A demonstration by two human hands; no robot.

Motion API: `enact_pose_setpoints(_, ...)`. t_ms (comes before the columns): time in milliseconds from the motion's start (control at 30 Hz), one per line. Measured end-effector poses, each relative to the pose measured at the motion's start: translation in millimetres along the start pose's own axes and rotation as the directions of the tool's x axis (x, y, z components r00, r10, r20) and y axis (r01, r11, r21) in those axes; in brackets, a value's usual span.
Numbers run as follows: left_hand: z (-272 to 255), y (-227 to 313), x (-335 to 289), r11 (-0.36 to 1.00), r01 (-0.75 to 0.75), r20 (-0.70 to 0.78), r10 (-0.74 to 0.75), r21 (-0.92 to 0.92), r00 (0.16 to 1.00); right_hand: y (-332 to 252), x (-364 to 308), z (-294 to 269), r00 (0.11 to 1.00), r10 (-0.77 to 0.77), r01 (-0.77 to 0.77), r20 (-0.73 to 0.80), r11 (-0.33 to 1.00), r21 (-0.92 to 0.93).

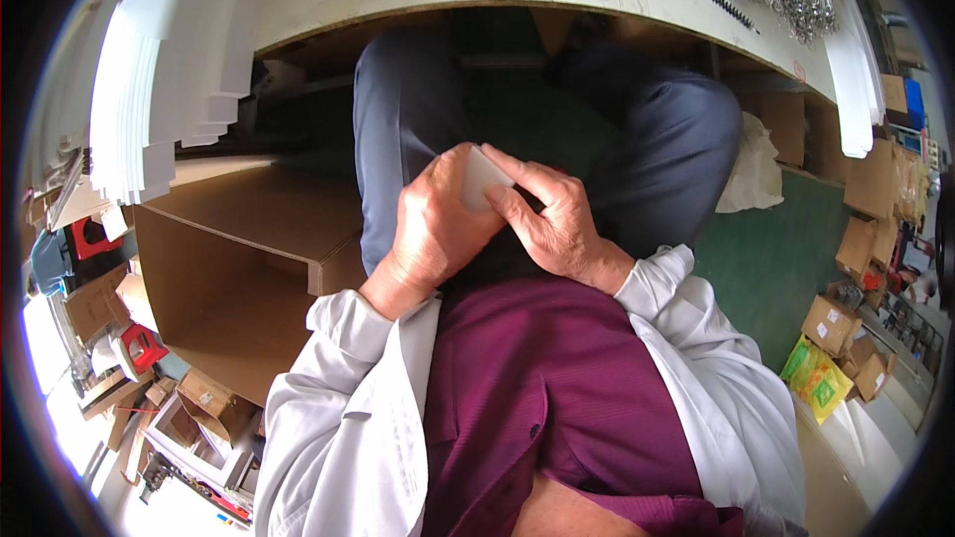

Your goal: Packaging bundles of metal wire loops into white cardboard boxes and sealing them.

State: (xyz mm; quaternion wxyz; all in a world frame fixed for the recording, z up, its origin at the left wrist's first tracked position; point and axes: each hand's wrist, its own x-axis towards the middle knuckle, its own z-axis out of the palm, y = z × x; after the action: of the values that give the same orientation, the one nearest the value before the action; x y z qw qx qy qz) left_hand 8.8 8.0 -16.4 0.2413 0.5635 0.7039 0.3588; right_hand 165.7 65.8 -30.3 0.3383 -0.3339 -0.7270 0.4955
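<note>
Both hands meet over the lap. The left hand and right hand pinch a small white flat piece between fingers, maybe to keep it steady. A big open cardboard box sits left.

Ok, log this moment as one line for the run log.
left hand: holds small white flat piece | right hand: fingers on same piece | over lap, seated | open cardboard box at person's left
</note>
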Motion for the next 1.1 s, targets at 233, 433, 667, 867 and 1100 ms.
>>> enact_pose_setpoints(233, -0.4, 1.7, 1.5, 0.992, -0.096, 0.003, 0.096, 0.077, 0.995, -4.5, 9.7, -5.2, 0.987, 0.162, -0.159, 0.0, 0.974, 0.162)
enact_pose_setpoints(433, -59.6, 1.2, 25.7, 0.948, -0.163, 0.111, 0.137, 0.273, 0.984, 2.7, 65.9, -62.9, 0.923, 0.289, -0.172, -0.255, 0.901, 0.399)
enact_pose_setpoints(667, -78.4, 3.5, 139.1, 0.828, -0.349, 0.117, 0.332, 0.44, 0.936, 43.0, 144.8, -102.8, 0.875, -0.164, 0.079, -0.456, 0.976, -0.201)
enact_pose_setpoints(867, -72.6, -7.2, 179.3, 0.768, -0.355, 0.035, 0.399, 0.533, 0.916, 38.7, 163.3, -111.1, 0.891, -0.326, 0.038, -0.314, 0.745, -0.666)
enact_pose_setpoints(1100, -79.3, -4.8, 187.3, 0.757, -0.439, -0.153, 0.567, 0.484, 0.809, 16.6, 178.6, -105.4, 0.896, -0.354, 0.141, -0.267, 0.799, -0.585)
